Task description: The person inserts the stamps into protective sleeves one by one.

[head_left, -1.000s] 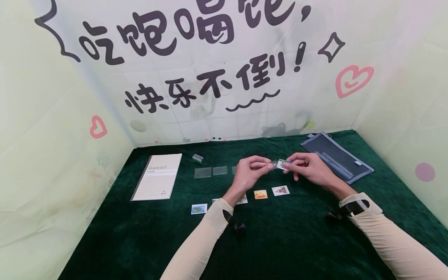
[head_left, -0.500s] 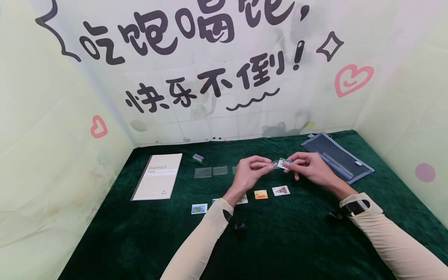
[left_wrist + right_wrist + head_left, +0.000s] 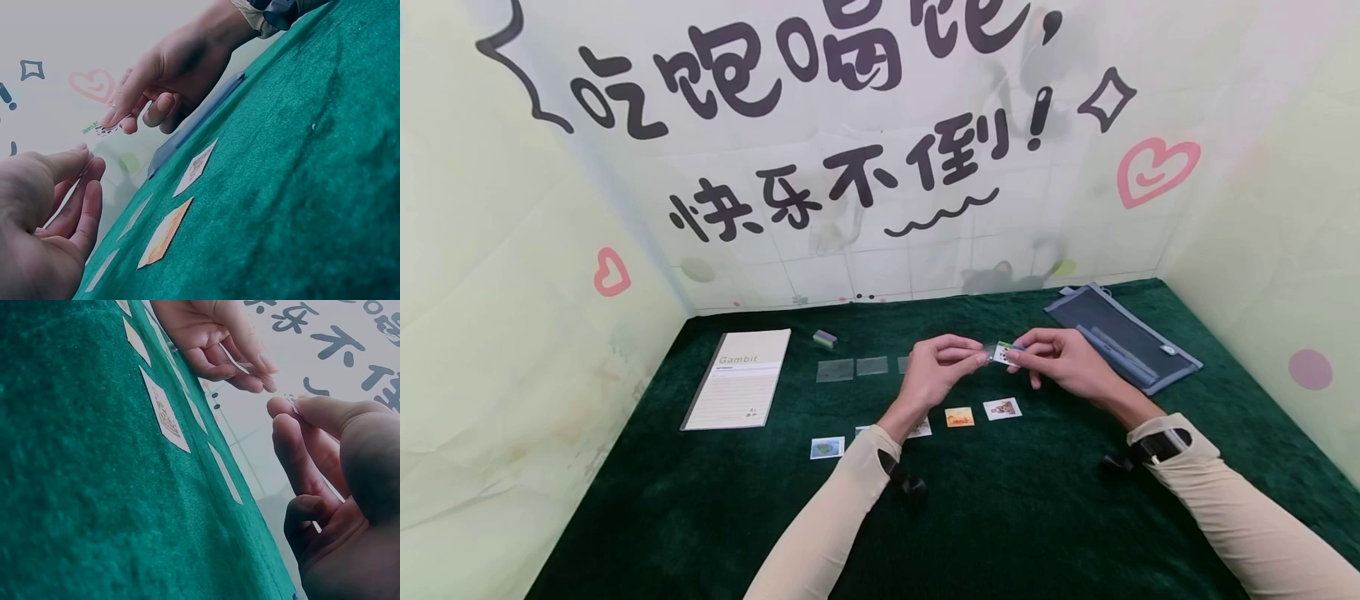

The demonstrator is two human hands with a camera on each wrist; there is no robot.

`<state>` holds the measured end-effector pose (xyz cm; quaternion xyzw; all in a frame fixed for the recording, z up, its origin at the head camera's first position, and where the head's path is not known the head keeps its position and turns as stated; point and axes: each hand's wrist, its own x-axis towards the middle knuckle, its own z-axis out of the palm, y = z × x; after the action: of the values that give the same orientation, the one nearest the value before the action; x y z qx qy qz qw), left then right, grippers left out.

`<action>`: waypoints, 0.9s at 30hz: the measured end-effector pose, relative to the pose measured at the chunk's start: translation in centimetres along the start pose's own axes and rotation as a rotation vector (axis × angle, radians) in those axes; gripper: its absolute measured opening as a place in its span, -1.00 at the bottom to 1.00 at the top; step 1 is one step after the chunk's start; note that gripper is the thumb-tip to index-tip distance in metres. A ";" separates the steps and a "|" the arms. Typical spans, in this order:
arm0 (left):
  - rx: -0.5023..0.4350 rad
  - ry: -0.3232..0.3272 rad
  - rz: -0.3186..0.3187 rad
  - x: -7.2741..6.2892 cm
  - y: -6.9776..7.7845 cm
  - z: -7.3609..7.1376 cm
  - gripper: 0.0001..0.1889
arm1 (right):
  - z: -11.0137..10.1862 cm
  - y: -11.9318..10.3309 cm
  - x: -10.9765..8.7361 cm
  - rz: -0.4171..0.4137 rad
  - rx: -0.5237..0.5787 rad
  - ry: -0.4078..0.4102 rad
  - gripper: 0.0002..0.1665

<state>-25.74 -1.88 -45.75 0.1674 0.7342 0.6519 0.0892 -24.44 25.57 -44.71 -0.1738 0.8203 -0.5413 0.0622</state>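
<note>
Card (image 3: pixel 1002 354), thin, flat and white with black marks, is held above the velvety green tabletop (image 3: pixel 1000 517), its green edge facing away from the person; fingers obscure its long axis. Right hand (image 3: pixel 1063 362) pinches it; left hand (image 3: pixel 931 373) pinches clear film (image 3: pixel 988 351) just beside it.

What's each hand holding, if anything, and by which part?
Right hand: a card, pinched at its right side in the head view. Left hand: a clear film, pinched between thumb and fingers; exactly which part can't be told.
</note>
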 end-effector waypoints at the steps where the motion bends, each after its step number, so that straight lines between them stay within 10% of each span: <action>1: -0.005 -0.001 0.000 0.0 0.0 0.0 -0.80 | 0.0 0.0 0.0 0.000 0.000 -0.002 -0.64; 27: -0.025 -0.028 -0.019 0.2 0.2 0.2 -0.77 | -0.2 -0.2 0.3 0.020 -0.021 -0.050 -0.68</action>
<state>-25.84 -1.56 -45.61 0.1685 0.7262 0.6578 0.1078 -24.74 25.56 -44.41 -0.1798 0.8257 -0.5277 0.0861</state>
